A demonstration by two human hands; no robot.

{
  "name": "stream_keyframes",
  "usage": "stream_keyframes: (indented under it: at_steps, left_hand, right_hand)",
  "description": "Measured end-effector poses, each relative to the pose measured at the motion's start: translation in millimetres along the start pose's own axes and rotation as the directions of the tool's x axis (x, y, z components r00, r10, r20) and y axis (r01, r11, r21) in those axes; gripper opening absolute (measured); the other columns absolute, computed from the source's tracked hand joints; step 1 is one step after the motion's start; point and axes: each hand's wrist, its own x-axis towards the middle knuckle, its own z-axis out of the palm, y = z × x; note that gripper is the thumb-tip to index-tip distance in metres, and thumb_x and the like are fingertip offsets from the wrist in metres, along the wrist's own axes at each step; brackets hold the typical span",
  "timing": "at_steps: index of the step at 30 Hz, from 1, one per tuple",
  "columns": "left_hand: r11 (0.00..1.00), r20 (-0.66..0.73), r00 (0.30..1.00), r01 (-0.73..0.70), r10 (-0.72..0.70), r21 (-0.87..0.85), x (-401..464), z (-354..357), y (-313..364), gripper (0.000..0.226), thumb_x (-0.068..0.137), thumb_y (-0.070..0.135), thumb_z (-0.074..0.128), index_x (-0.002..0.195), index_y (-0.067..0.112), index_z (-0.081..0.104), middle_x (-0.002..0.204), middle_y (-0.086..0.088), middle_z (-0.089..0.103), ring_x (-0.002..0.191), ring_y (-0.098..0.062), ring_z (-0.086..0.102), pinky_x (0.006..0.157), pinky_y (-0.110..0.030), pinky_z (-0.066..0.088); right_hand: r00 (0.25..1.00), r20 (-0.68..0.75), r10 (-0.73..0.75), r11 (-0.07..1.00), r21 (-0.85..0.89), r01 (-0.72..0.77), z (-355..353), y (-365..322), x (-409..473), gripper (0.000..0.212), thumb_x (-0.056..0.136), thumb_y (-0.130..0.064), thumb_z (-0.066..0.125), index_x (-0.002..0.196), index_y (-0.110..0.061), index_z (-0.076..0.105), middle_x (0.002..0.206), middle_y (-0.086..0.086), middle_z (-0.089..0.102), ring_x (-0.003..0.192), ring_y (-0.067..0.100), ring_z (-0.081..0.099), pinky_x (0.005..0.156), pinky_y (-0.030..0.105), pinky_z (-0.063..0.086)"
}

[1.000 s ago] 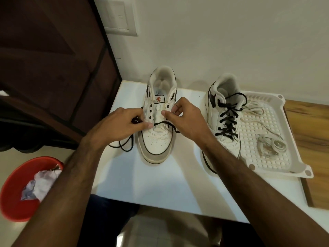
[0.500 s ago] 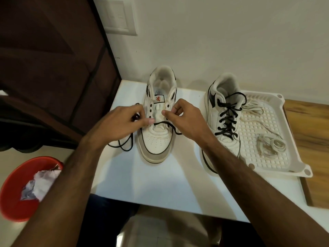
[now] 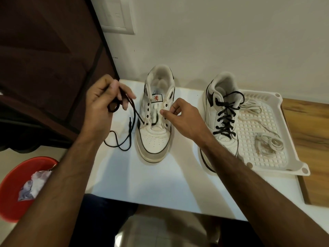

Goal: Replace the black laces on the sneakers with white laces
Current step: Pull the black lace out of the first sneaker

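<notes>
My left hand (image 3: 105,102) is now lifting up and away, fingers curled round the thin black lace (image 3: 132,111), which was crossing the near white leather sneaker (image 3: 155,125) a second ago and is now hanging on only by the lowest eyelets. My right hand (image 3: 179,116) is pinching the eyelet flap, steadying it. The farther black-laced sneaker (image 3: 222,113) is waiting beside the white plastic tray (image 3: 284,139) of white laces (image 3: 267,143) on the white counter (image 3: 160,179).

— From where is the scene viewed?

— One wide-angle view is given, taken from head height and aimed forward and down. The white bench (image 3: 160,179) is seen close below, with the wall (image 3: 231,41) behind it.

— How near is it held?

— Near enough that both forearms are seen entering from the bottom edge. The frame's edges are bent by the lens.

— Is anything shared with a second view?

— No second view is given.
</notes>
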Motion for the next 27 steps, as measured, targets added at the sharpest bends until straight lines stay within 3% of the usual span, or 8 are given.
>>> stream_keyframes:
  at_steps: [2,4,7,10,14,18,24,27]
  left_hand:
    - [0.998,-0.037,0.998,0.049,-0.051,-0.051,0.4,-3.0,-1.0,0.031,0.106,0.016,0.045,0.075,0.015,0.043,0.059,-0.004,0.055,0.044,-0.018,0.038,0.051,-0.044,0.028]
    - [0.963,0.011,0.988,0.147,-0.154,0.224,0.0,-3.9,-7.2,0.031,0.104,0.026,0.055,0.078,0.013,0.042,0.054,0.003,0.044,0.044,-0.013,0.034,0.048,-0.036,0.028]
    - [0.644,0.149,0.897,0.176,-0.417,0.745,-3.5,-1.6,-19.9,0.038,0.092,0.053,0.068,0.090,0.020,0.050,0.058,0.009,0.049,0.048,-0.004,0.042,0.051,-0.021,0.036]
    - [0.497,0.201,0.785,0.152,-0.586,0.855,-3.5,-4.9,-25.2,0.043,0.086,0.063,0.067,0.087,0.022,0.056,0.065,0.008,0.058,0.059,-0.009,0.052,0.062,-0.032,0.043]
    - [0.611,0.287,0.826,0.085,-0.484,0.787,-3.3,-10.1,-27.1,0.029,0.093,0.051,0.065,0.084,0.023,0.069,0.078,0.009,0.072,0.079,-0.015,0.068,0.081,-0.049,0.055]
    - [0.753,0.238,0.950,-0.005,-0.202,0.658,-2.5,-4.3,-24.2,0.021,0.100,0.031,0.060,0.080,0.024,0.064,0.075,0.012,0.067,0.068,-0.005,0.057,0.068,-0.034,0.047]
    - [0.993,-0.246,0.964,-0.111,0.101,-0.030,3.6,-10.2,-1.7,0.024,0.105,0.022,0.053,0.081,0.021,0.056,0.067,0.007,0.054,0.058,-0.015,0.040,0.057,-0.038,0.030]
    - [0.996,-0.235,0.970,-0.049,0.067,0.080,2.1,-14.3,-4.0,0.023,0.104,0.019,0.053,0.081,0.017,0.055,0.069,0.010,0.057,0.056,-0.011,0.042,0.055,-0.032,0.033]
  right_hand:
    - [1.000,-0.001,-0.001,1.000,-0.003,0.001,0.4,0.3,-0.2,0.034,0.088,-0.055,0.068,0.084,-0.023,0.057,0.081,-0.010,0.068,0.084,0.009,0.064,0.089,0.048,0.053]
    - [1.000,-0.002,-0.003,1.000,-0.007,0.003,0.6,0.1,-1.1,0.034,0.088,-0.055,0.067,0.085,-0.022,0.057,0.082,-0.009,0.068,0.084,0.010,0.064,0.088,0.048,0.053]
    - [1.000,-0.011,-0.012,1.000,-0.020,0.011,1.0,-1.0,-1.6,0.034,0.089,-0.054,0.067,0.086,-0.021,0.057,0.081,-0.010,0.066,0.083,0.010,0.063,0.087,0.047,0.053]
    - [1.000,-0.016,-0.011,1.000,-0.026,0.011,1.4,-2.5,-1.9,0.034,0.089,-0.053,0.068,0.086,-0.021,0.057,0.079,-0.011,0.064,0.082,0.010,0.062,0.086,0.046,0.053]
    - [1.000,-0.010,-0.009,1.000,-0.014,0.009,1.2,-1.7,-1.1,0.034,0.089,-0.054,0.067,0.086,-0.021,0.057,0.078,-0.010,0.064,0.082,0.010,0.062,0.087,0.048,0.053]
    - [1.000,-0.012,-0.011,1.000,-0.011,0.011,1.7,-0.3,-0.2,0.034,0.089,-0.054,0.067,0.085,-0.022,0.056,0.079,-0.010,0.065,0.083,0.009,0.062,0.089,0.048,0.052]
    - [1.000,-0.005,-0.015,1.000,-0.011,0.015,1.5,0.4,-0.8,0.033,0.090,-0.054,0.067,0.084,-0.023,0.055,0.081,-0.010,0.067,0.085,0.009,0.063,0.090,0.049,0.051]
    - [1.000,-0.010,-0.021,1.000,-0.012,0.020,1.7,1.7,-1.5,0.034,0.090,-0.054,0.067,0.085,-0.023,0.055,0.081,-0.009,0.067,0.084,0.009,0.063,0.090,0.049,0.052]
